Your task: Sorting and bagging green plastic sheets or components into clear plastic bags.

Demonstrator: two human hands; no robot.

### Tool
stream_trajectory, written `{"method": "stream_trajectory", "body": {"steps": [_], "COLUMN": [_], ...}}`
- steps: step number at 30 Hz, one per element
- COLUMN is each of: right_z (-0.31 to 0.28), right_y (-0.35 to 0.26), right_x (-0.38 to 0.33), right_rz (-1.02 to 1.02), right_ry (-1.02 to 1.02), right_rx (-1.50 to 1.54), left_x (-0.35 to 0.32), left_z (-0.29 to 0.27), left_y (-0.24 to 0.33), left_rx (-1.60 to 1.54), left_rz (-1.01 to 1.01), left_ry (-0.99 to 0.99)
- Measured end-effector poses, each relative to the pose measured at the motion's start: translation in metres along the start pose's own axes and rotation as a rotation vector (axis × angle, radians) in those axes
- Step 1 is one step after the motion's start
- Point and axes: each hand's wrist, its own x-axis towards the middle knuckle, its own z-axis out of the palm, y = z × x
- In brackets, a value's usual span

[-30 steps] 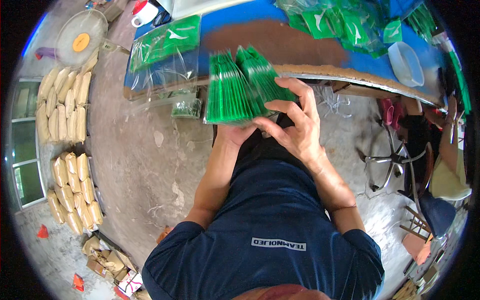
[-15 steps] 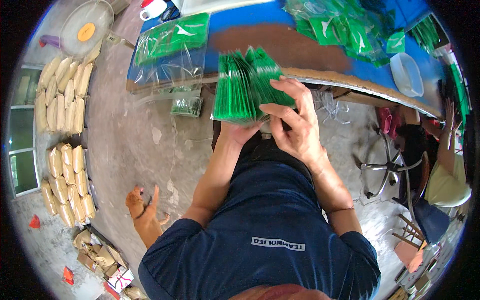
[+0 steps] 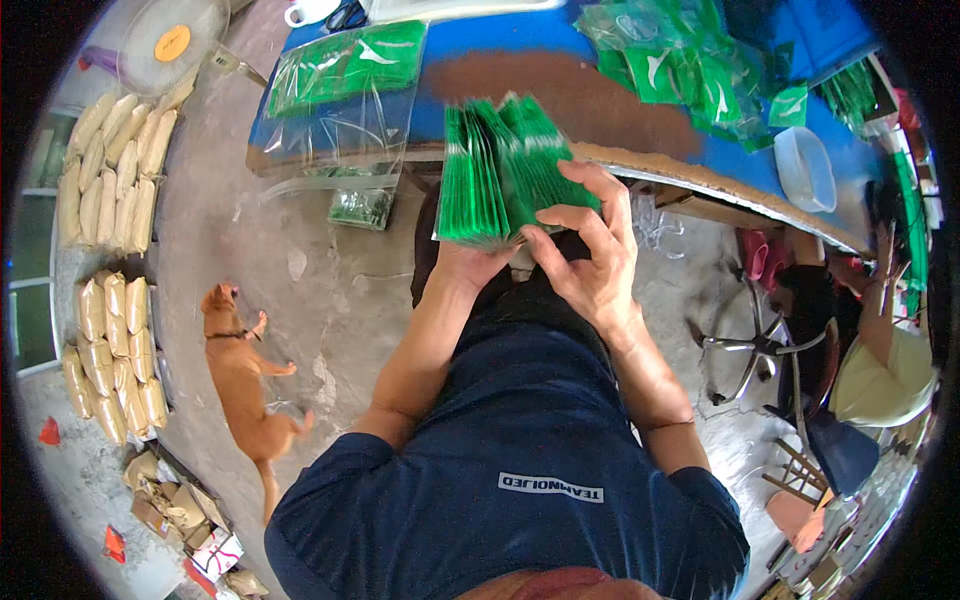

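A thick stack of flat green plastic packets (image 3: 478, 185) is fanned out just off the table's front edge, split into two sections. My left hand (image 3: 470, 266) grips the stack from below at its near end; its fingers are mostly hidden under the packets. At the near right corner, my right hand (image 3: 595, 252) has its thumb and index fingertip close together on the packets' edges, while the other fingers curve above. To the left on the table lies a clear plastic bag (image 3: 378, 105) with green packets inside it.
The blue table (image 3: 500, 35) has a worn brown patch. At its right are a loose pile of green packets (image 3: 700, 70) and a clear plastic tub (image 3: 805, 170). A brown dog (image 3: 245, 375) is on the floor at left, near stacked tan bags (image 3: 115, 345). Another person (image 3: 885, 375) sits at right.
Both hands keep hold of the fanned packets, and my right fingers have shifted slightly along their edges. The dog has come further into view, and the whole view has shifted a little.
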Motion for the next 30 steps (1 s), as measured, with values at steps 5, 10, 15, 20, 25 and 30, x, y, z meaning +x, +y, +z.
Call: {"method": "stream_trajectory", "body": {"steps": [5,10,15,20,25,30], "right_z": [-0.001,-0.002,-0.004,0.007,0.011,0.010], "right_y": [-0.003,-0.003,-0.010,-0.005,-0.003,-0.005], "right_x": [0.009,0.012,0.015,0.010,0.010,0.012], "right_rz": [-0.117,-0.175,-0.100,-0.063,-0.050,-0.052], "right_ry": [-0.111,-0.168,-0.127,-0.062,-0.021,-0.027], "right_rx": [-0.045,-0.031,-0.010,-0.004,0.023,0.047], "left_x": [-0.001,-0.003,-0.002,-0.001,0.001,0.002], "left_z": [0.007,0.013,0.015,0.014,0.012,0.010], "left_y": [-0.001,-0.001,0.002,0.000,0.001,0.001], "left_rx": [-0.043,-0.035,-0.078,-0.018,-0.023,0.017], "left_rz": [0.006,0.032,0.043,0.080,0.121,0.134], "left_ry": [-0.029,-0.017,-0.158,-0.059,-0.013,-0.053]}}
